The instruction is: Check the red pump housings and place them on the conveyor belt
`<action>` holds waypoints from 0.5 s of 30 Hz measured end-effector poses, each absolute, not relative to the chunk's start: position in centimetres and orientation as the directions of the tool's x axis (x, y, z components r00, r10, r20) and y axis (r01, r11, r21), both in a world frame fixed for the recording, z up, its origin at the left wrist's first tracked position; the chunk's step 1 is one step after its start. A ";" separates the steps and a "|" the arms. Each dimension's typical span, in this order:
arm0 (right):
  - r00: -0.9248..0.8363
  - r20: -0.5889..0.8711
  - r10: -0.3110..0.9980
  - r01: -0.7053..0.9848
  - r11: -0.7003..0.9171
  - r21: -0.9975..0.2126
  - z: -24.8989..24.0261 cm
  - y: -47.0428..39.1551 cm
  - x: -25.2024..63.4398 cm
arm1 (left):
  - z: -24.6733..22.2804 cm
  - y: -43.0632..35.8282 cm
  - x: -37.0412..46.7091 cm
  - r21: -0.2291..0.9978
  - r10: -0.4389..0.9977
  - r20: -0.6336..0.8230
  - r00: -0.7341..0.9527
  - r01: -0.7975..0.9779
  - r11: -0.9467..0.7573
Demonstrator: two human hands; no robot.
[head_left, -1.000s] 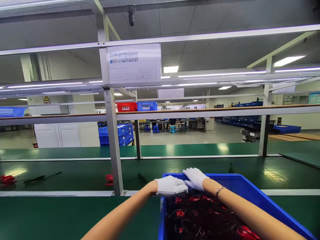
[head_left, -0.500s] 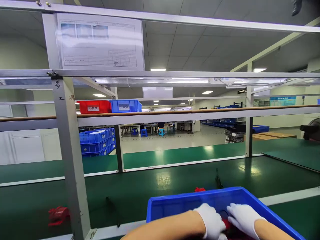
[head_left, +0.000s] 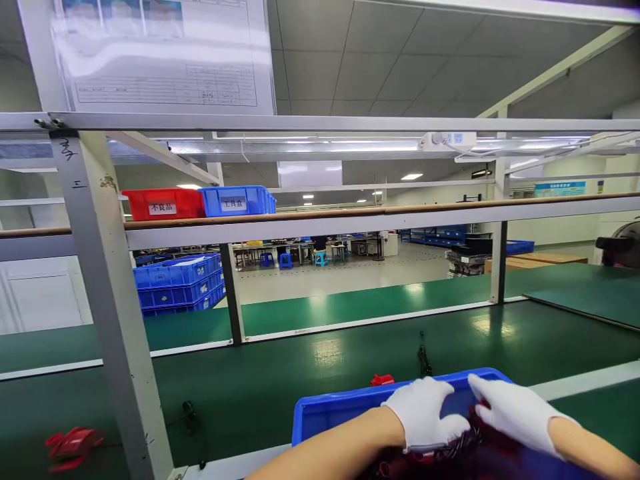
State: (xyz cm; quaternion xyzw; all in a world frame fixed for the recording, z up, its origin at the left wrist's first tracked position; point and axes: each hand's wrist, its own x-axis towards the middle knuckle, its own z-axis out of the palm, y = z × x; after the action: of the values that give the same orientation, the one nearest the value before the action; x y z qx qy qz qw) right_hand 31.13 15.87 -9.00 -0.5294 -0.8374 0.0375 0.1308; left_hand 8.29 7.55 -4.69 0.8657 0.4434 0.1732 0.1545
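A large blue bin stands at the bottom right, with dark red items and black cord inside, blurred. My left hand, in a white glove, reaches into it, fingers curled against a dark corded bundle. To its right, my right hand, also gloved, has its thumb and fingers around the side of a dark red item whose shape is unclear. Beyond the bin's rim lie a red part and a black cord on the green surface.
A grey post rises at the left, near another red part and a black cord. Red and blue boxes sit on the shelf. Stacked blue crates stand behind.
Both hands have risen a little within the bin, and more of the dark red items and black cord shows between them. The view has shifted, moving the post and boxes left.
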 end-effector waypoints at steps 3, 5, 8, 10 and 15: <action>-0.355 0.217 0.909 0.806 0.415 -0.422 -2.9 13.4 31.1 | -3.9 7.0 8.6 0.708 0.901 0.263 0.345 0.566 -0.423; -0.298 0.283 0.912 0.701 0.410 -0.584 0.9 11.1 30.6 | -3.1 6.4 8.9 0.840 0.915 0.276 0.294 0.388 -0.378; -0.167 0.403 0.900 0.631 0.412 -0.657 5.6 7.4 29.5 | -1.2 4.7 9.3 0.857 0.858 0.435 0.274 0.166 -0.488; -0.102 0.492 0.865 0.666 0.427 -0.612 8.1 5.6 29.0 | 0.4 3.2 9.4 0.820 0.819 0.518 0.245 0.129 -0.557; -0.221 0.545 0.809 0.893 0.393 -0.221 10.0 3.9 29.5 | 4.0 0.5 8.6 0.756 0.852 0.405 0.332 0.404 -0.516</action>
State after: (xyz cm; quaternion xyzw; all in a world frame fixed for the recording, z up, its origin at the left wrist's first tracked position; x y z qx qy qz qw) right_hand 29.49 3.93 10.03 -0.5465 -0.7784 -0.0694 0.3011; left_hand 8.58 0.52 4.01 0.7686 0.4084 0.4089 0.2742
